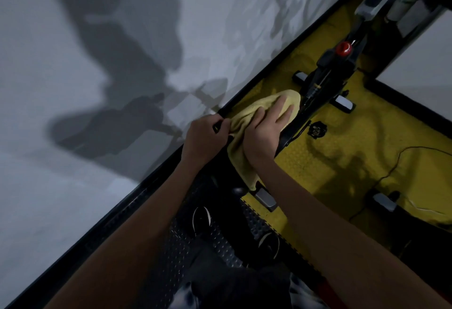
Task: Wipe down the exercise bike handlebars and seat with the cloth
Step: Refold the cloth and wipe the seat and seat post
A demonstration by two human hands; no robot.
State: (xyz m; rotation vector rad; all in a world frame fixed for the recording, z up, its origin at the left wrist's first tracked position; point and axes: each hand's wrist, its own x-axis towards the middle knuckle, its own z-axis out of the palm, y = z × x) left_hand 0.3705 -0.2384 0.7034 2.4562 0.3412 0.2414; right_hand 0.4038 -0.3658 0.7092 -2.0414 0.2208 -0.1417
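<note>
Cloth (247, 122) — right hand (265, 130) pressing — no legible writing.

Yellow floor mat (367, 142) under bike base (322, 81), black border strip (244, 103) along its wall edge. Thin black cable (401, 157) trails across mat. My shoes (201, 218) on black studded mat (176, 242).

Right hand (265, 129) presses the yellow cloth (247, 122) onto the bike; left hand (204, 135) grips a black part beside it
</note>
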